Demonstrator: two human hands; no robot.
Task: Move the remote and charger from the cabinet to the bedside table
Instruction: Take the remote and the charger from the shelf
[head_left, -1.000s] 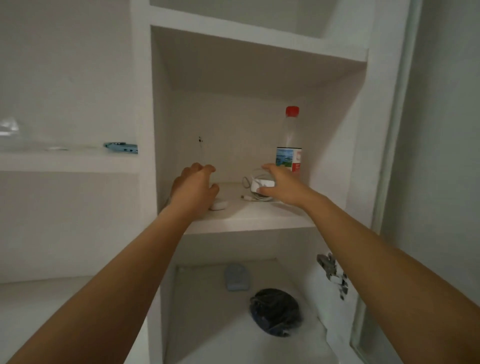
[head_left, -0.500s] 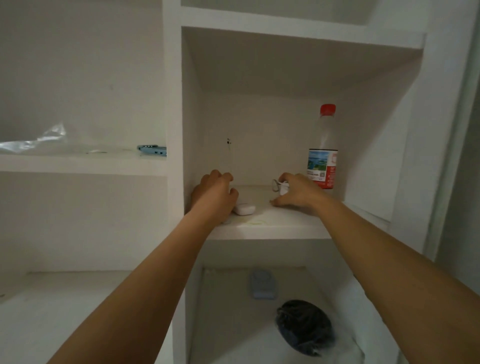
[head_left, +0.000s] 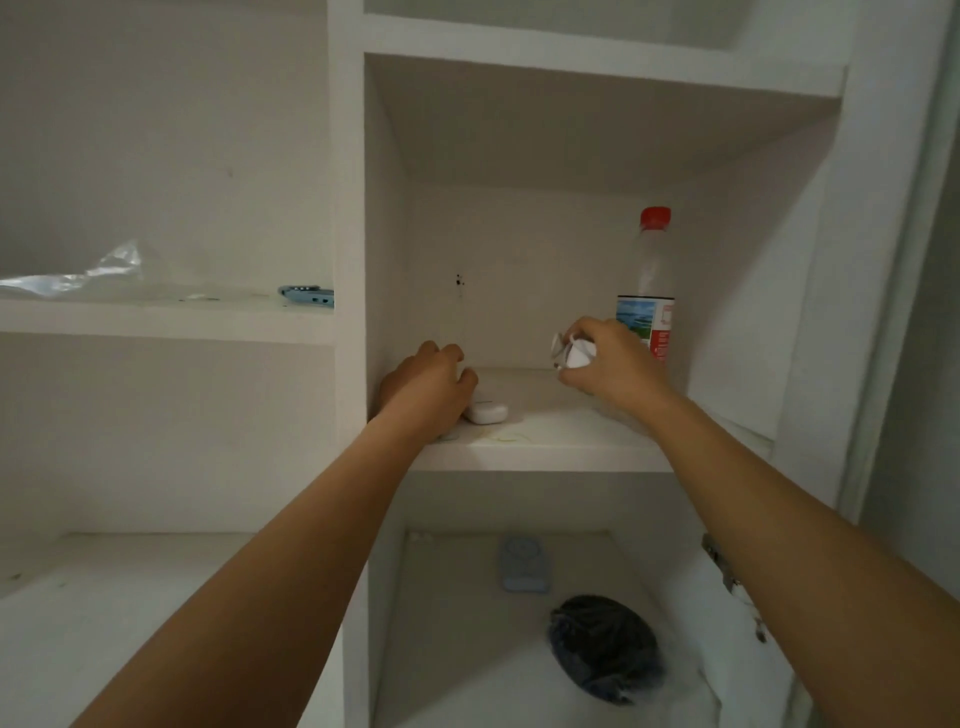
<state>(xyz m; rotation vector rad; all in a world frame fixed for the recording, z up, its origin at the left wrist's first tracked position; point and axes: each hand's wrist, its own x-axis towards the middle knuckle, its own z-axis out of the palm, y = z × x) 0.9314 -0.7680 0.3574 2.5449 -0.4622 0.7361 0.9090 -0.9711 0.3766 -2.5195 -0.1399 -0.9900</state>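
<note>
A white cabinet shelf (head_left: 561, 441) sits at chest height in front of me. My right hand (head_left: 613, 364) is closed around the white charger (head_left: 571, 356) with its coiled cable and holds it just above the shelf. My left hand (head_left: 426, 387) lies curled over the near end of the white remote (head_left: 488, 413), which rests flat on the shelf; most of the remote is hidden under my fingers, and whether they grip it is unclear.
A clear bottle with a red cap (head_left: 649, 280) stands at the back right of the shelf, right behind my right hand. The compartment below holds a dark bundle (head_left: 602, 644) and a pale blue object (head_left: 522, 564). A blue device (head_left: 306, 296) and clear plastic (head_left: 78, 275) lie on the left shelf.
My right hand has closed on the charger and lifted it off the shelf. My left hand has settled onto the remote. The view has shifted, so the cabinet appears further right.
</note>
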